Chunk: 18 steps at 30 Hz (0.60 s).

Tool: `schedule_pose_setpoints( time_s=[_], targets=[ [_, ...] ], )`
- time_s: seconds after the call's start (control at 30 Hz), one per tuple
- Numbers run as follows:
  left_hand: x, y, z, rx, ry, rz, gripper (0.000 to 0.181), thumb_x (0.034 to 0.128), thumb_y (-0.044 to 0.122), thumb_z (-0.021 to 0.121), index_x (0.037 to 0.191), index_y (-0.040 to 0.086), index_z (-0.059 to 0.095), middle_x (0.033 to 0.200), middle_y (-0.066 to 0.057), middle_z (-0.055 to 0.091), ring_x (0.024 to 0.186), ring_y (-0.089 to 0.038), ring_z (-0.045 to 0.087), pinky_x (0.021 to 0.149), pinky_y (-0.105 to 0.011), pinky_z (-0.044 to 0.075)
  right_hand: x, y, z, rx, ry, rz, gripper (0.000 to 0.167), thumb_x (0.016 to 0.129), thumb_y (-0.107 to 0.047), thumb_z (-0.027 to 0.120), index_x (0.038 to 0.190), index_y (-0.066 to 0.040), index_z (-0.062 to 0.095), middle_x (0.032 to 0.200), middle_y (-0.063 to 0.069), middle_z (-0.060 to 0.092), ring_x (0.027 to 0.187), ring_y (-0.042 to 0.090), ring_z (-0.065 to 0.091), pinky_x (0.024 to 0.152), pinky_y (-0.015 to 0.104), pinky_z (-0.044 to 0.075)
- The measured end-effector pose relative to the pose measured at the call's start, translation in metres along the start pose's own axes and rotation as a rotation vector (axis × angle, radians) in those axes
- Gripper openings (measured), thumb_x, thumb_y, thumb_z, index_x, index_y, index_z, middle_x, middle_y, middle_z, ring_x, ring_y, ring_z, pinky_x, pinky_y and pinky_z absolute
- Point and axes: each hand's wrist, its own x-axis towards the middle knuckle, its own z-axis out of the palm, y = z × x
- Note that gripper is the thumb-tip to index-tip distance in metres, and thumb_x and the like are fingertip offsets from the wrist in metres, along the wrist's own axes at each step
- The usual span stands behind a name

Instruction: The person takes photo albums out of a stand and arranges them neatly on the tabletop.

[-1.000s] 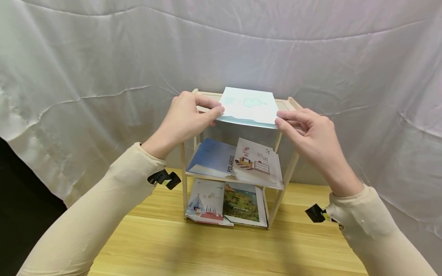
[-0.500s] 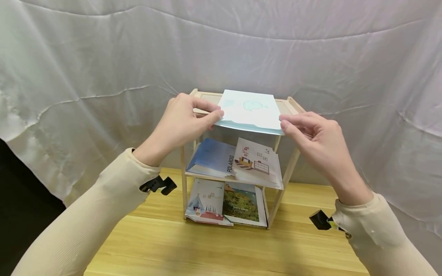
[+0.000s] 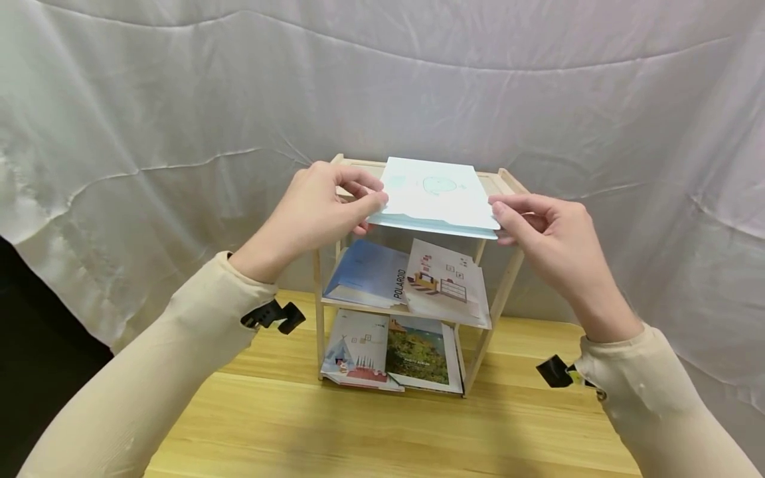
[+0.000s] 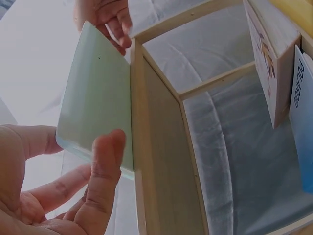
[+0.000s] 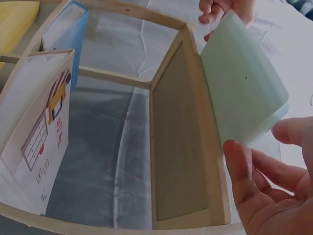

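A pale green book point(image 3: 439, 192), overexposed to near white in the head view, lies on the top board of a small wooden rack, its near edge jutting past the front. My left hand point(image 3: 317, 209) holds its near left corner between thumb and fingers. At the near right corner my right hand point(image 3: 558, 245) pinches it likewise. Both wrist views show the plain underside of the overhanging book point(image 4: 100, 93), with fingers point(image 5: 239, 164) below and the thumb at the edge. The rack's top board point(image 5: 181, 137) stays in contact with the book.
On the middle shelf lean a blue POLAROID album point(image 3: 370, 269) and a white illustrated album point(image 3: 448, 282). Below stand a tent-picture album point(image 3: 358, 345) and a landscape-cover photo album point(image 3: 418, 355). The rack stands on a wooden table point(image 3: 358, 431) before a grey curtain point(image 3: 382, 86).
The book has slid slightly toward me and to the right, overhanging the front more. My right hand has shifted right and down with it; the left has moved only a little.
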Motion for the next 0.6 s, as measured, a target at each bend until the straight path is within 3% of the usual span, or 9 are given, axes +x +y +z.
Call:
schedule_pose_setpoints(
  time_s=[0.23, 0.43, 0.6],
  targets=[
    [0.008, -0.006, -0.002, -0.036, -0.059, -0.050, 0.032, 0.1024, 0.033, 0.072, 0.131, 0.020, 0.075, 0.108, -0.006, 0.079, 0.074, -0.019, 0.080, 0.071, -0.033, 0.066, 0.009, 0.007, -0.001, 0.017, -0.069, 0.089, 0.047, 0.106, -0.046, 0.067, 0.136, -0.011, 0.075, 0.094, -0.022, 0.076, 0.081, -0.001, 0.072, 0.063, 0.023, 0.056],
    [0.013, -0.009, -0.003, -0.011, -0.092, -0.082, 0.042, 0.1040, 0.037, 0.071, 0.140, 0.017, 0.071, 0.090, -0.007, 0.082, 0.069, -0.018, 0.079, 0.073, -0.035, 0.065, 0.015, 0.007, 0.000, 0.012, -0.113, 0.132, 0.053, 0.106, -0.050, 0.065, 0.138, -0.008, 0.073, 0.090, -0.014, 0.080, 0.079, -0.002, 0.076, 0.061, 0.024, 0.056],
    [0.016, -0.011, -0.002, -0.086, -0.131, -0.096, 0.036, 0.1057, 0.034, 0.069, 0.136, 0.016, 0.074, 0.104, -0.009, 0.083, 0.075, -0.021, 0.080, 0.073, -0.034, 0.066, 0.018, 0.007, 0.001, 0.062, -0.124, 0.125, 0.051, 0.107, -0.044, 0.065, 0.137, -0.003, 0.072, 0.087, -0.019, 0.078, 0.080, -0.001, 0.075, 0.064, 0.021, 0.059]
  ],
)
